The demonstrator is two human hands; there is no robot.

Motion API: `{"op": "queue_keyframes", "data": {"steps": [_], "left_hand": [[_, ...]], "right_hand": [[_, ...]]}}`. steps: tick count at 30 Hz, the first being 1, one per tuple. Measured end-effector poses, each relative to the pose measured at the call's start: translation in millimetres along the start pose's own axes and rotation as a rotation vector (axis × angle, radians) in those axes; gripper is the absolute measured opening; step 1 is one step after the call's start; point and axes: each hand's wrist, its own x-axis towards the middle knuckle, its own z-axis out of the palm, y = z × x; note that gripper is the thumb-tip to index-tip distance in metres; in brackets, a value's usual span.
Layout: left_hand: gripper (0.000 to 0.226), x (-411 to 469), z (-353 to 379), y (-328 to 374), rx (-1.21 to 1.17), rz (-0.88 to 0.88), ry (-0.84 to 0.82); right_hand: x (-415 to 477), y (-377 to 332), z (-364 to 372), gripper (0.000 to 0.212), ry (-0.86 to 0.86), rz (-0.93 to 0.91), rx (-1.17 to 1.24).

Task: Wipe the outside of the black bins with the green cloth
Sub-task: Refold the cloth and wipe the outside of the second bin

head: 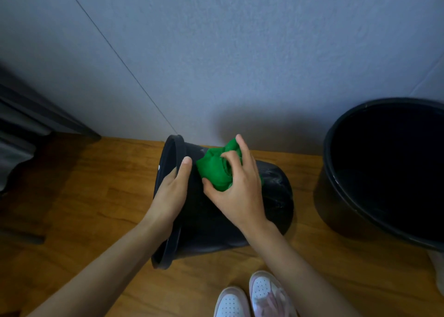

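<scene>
A black bin (274, 196) lies on its side on the wooden floor, its open mouth facing left and its base to the right. My left hand (171, 191) grips its rim, thumb on the outer wall. My right hand (236, 187) presses a crumpled green cloth (213, 170) against the upper side wall near the rim. A second, larger black bin (346, 196) stands upright at the right, open side up.
A pale wall (240, 52) runs just behind the bins. Dark furniture (28, 129) stands at the left. My two white shoes (254, 297) sit at the bottom, close to the lying bin. Wooden floor (101, 196) spreads to the left.
</scene>
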Motion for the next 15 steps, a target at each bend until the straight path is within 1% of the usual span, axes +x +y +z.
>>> {"op": "queue_keyframes", "data": {"steps": [1,2,4,6,8,10,13,15], "left_hand": [[0.029,-1,2,1,-0.002,0.012,0.007],[0.027,-2,3,3,-0.006,0.013,0.009],[0.029,-2,5,3,0.000,0.013,0.007],[0.029,0,3,1,-0.007,0.006,0.003],[0.028,1,-3,-4,-0.023,-0.011,0.009],[0.028,0,-10,-10,-0.036,-0.026,0.011],[0.028,-1,-14,-14,-0.050,-0.031,0.019],[0.027,-1,-12,-11,-0.043,-0.002,0.016]], "right_hand": [[-1,0,-1,0.041,0.018,-0.021,-0.003],[-1,1,-1,0.039,0.036,-0.041,-0.010],[1,5,0,0.036,0.058,-0.068,-0.030],[4,11,2,0.036,0.059,-0.055,-0.053],[8,27,2,0.041,0.070,0.003,-0.087],[12,54,-3,0.049,0.097,0.107,-0.133],[17,94,-19,0.058,0.062,0.311,-0.226],[17,108,-26,0.058,0.045,0.370,-0.259]]}}
